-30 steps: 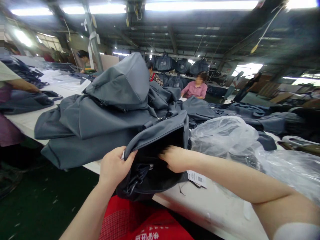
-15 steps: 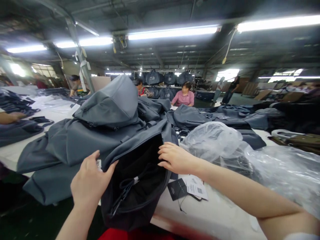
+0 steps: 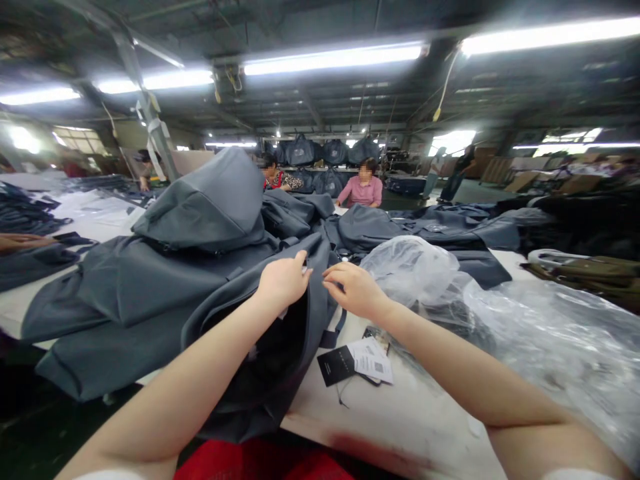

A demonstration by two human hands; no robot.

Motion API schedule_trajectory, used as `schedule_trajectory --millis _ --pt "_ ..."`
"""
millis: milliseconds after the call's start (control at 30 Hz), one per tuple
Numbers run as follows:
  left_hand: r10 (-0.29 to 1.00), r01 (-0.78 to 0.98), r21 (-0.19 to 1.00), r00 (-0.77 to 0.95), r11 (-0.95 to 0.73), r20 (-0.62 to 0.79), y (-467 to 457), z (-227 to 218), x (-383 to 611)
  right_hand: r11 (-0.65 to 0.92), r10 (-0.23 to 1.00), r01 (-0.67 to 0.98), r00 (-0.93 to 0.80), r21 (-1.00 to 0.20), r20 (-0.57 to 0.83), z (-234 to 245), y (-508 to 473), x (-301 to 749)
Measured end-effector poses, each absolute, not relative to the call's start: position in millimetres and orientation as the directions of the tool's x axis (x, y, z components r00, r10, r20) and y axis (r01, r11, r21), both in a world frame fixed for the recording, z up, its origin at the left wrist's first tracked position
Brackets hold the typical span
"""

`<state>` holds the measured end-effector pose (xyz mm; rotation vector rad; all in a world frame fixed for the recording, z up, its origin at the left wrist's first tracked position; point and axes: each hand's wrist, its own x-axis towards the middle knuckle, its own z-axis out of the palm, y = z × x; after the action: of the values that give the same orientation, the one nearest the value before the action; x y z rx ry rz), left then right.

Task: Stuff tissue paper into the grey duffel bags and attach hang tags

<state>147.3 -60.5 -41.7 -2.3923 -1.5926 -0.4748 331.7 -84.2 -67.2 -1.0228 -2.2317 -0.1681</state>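
A grey-blue bag (image 3: 313,327) lies at the table's near edge, its zipped mouth gaping over a dark inside. My left hand (image 3: 284,281) is above the upper part of that opening, fingers closed on a small white item that is mostly hidden. Just right of the bag's upper edge, my right hand (image 3: 356,288) has its fingers bent and apart, with nothing visible in them. Whether its fingertips touch the fabric I cannot tell. Beside the bag lie a black hang tag (image 3: 336,365) and a white printed tag (image 3: 371,360) with a cord.
Several more grey-blue bags (image 3: 200,200) are heaped at the left. Crumpled clear plastic (image 3: 540,347) covers the right side of the white table (image 3: 395,427). A co-worker in a pink shirt (image 3: 364,192) sits across, and another person's hand (image 3: 23,242) shows at far left.
My left hand has moved from the bag's left rim up and right across the opening. My right hand has moved slightly up and right, off the rim. The bag's mouth has narrowed.
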Motion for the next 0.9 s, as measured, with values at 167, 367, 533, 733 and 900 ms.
schedule_trajectory --millis 167,367,533,733,900 --pt "0.893 0.929 0.001 0.354 -0.369 0.277 -31.0 -42.6 178.6 0.672 0.66 0.716 -0.466 -0.187 0.59 -73.4 -90.2 343.9" --pt "0.917 0.924 0.086 0.352 -0.372 0.189 -15.4 -25.6 177.6 0.67 0.66 0.733 -0.515 -0.119 0.546 -65.4 -62.4 345.7" --pt "0.922 0.907 0.205 0.326 -0.367 0.209 -16.5 -10.5 175.5 0.744 0.61 0.667 -0.657 -0.035 0.442 -58.5 2.8 334.4" --pt "0.938 0.904 0.291 0.245 -0.312 0.244 -36.9 -12.9 152.8 0.7 0.625 0.685 -0.725 0.204 0.289 -53.1 29.7 312.7" --pt "0.965 0.838 0.486 0.177 -0.25 0.193 -80.4 -14.9 78.4 0.623 0.658 0.741 -0.67 0.252 0.344 -50.1 40.5 323.0"
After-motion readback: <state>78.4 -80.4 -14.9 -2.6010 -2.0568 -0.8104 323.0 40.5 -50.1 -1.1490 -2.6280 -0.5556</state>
